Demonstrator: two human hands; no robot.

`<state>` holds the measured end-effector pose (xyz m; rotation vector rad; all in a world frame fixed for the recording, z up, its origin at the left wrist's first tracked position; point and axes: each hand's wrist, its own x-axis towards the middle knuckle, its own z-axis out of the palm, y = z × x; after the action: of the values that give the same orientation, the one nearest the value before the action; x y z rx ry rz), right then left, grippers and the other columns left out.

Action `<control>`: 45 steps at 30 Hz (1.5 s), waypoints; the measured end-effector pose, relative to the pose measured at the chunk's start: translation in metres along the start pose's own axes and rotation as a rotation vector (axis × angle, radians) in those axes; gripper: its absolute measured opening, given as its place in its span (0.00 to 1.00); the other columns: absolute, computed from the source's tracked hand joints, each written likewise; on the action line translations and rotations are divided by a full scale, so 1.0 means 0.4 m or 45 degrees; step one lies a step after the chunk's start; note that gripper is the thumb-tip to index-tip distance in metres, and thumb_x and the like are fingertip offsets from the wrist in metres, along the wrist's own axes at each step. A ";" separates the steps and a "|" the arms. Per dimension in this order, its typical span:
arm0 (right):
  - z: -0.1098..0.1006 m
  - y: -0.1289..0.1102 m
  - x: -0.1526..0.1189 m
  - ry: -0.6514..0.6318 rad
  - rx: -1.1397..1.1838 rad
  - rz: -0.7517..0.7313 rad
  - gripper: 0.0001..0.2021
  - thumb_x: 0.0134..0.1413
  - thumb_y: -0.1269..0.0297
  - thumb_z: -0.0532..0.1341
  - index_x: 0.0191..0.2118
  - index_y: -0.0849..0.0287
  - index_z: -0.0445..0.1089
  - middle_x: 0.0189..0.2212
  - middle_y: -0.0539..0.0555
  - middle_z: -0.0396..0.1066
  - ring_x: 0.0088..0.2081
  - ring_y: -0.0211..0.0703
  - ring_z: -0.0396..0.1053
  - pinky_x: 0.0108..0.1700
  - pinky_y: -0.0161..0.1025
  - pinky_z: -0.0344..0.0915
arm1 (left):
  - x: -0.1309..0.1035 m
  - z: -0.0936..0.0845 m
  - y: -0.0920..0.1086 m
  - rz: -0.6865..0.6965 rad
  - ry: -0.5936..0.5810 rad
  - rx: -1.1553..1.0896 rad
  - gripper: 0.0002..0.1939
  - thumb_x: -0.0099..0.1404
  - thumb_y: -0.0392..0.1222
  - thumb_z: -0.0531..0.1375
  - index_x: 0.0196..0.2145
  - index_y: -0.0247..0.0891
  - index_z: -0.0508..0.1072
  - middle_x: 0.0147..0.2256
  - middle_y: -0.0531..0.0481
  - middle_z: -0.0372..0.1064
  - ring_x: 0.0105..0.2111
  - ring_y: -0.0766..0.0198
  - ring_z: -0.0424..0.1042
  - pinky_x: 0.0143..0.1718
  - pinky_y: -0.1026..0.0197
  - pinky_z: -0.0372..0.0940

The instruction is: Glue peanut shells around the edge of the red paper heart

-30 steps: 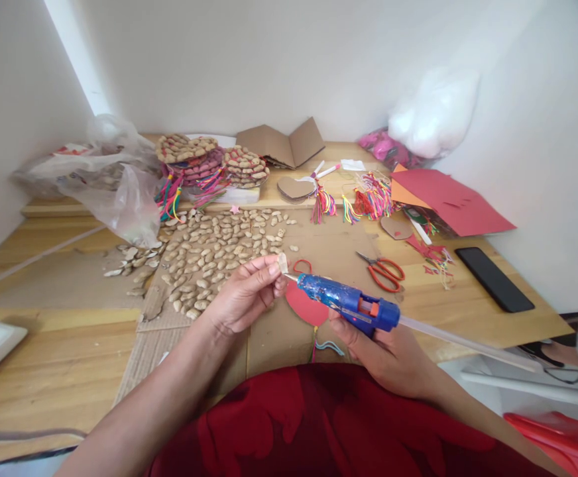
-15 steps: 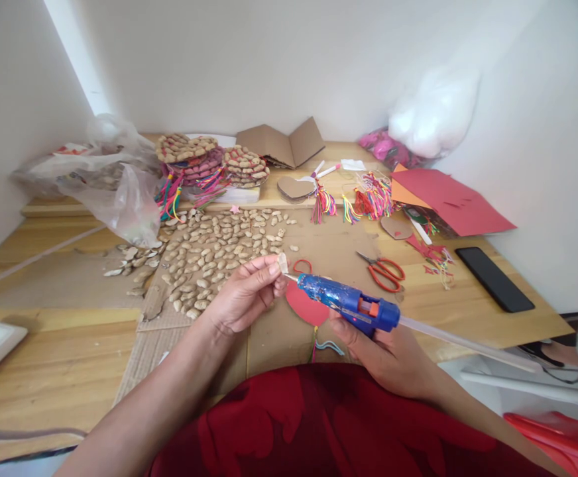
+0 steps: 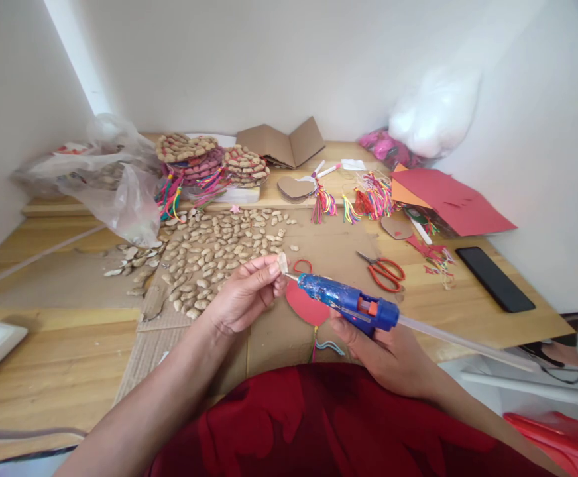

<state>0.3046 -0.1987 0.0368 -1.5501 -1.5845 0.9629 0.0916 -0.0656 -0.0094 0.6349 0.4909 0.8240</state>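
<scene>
Between the thumb and fingers of my left hand (image 3: 249,291) is a pale peanut shell (image 3: 282,263), pinched near its edge. My right hand (image 3: 388,354) is wrapped round the handle of a blue hot glue gun (image 3: 341,298), with a long clear glue stick (image 3: 468,341) sticking out of its back. The gun's metal nozzle points left and meets or nearly touches the shell. Below the gun, a red heart-shaped piece (image 3: 305,305) lies on the cardboard, partly hidden, with a red loop above and a colored tassel (image 3: 326,346) beneath it.
Many peanuts (image 3: 209,255) spread over the cardboard sheet (image 3: 329,242). Orange-handled scissors (image 3: 384,271) and a black phone (image 3: 495,278) lie to the right. Behind are peanut-covered pieces (image 3: 244,165), tassels (image 3: 373,193), cardboard hearts (image 3: 296,189), red sheets (image 3: 458,199) and a plastic bag (image 3: 124,199).
Almost nothing differs. Both hands keep their places, and the nozzle stays at the peanut shell with at most a very slight shift.
</scene>
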 end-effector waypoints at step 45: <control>-0.002 0.007 0.005 -0.051 -0.142 -0.042 0.11 0.69 0.54 0.61 0.35 0.51 0.74 0.18 0.46 0.65 0.21 0.42 0.66 0.25 0.39 0.63 | 0.000 0.004 0.003 0.024 -0.021 0.029 0.21 0.49 0.49 0.81 0.33 0.32 0.82 0.23 0.54 0.65 0.25 0.72 0.63 0.29 0.70 0.62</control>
<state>0.3066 -0.1966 0.0346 -1.5838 -1.7120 0.9059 0.0920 -0.0654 -0.0076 0.6671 0.4808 0.8312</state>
